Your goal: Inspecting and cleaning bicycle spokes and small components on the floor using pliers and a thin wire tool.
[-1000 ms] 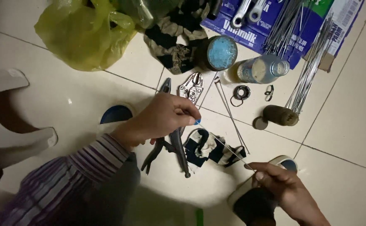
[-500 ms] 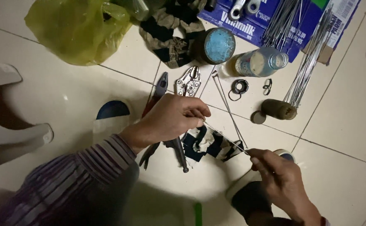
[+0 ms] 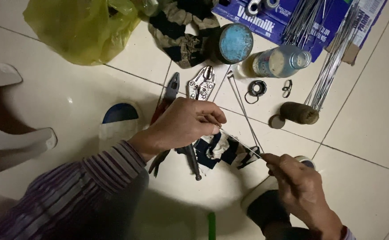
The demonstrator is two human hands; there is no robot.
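A thin steel spoke (image 3: pixel 241 144) is stretched between the two hands above the middle of the tiled floor (image 3: pixel 70 93). The left hand (image 3: pixel 183 124) is closed, pinching one end between thumb and fingertips, and the right hand (image 3: pixel 299 186) is closed in a pinch on the other end, over a striped rag (image 3: pixel 221 151). The spoke looks very light, stiff along its length yet springy, and likely to bow or kink if pushed sideways; smooth and narrow, it could roll or slip between fingers, so a firm pinch close to each end, as here, seems the surest hold. Locking pliers (image 3: pixel 202 84) and red-handled pliers (image 3: pixel 167 95) lie just beyond the left hand, with two more spokes (image 3: pixel 241 104) crossing beside them. A bundle of spokes (image 3: pixel 332 58), a plastic bottle (image 3: pixel 281 62) and a round blue-lidded tin (image 3: pixel 234 43) lie toward the floor's far edge.
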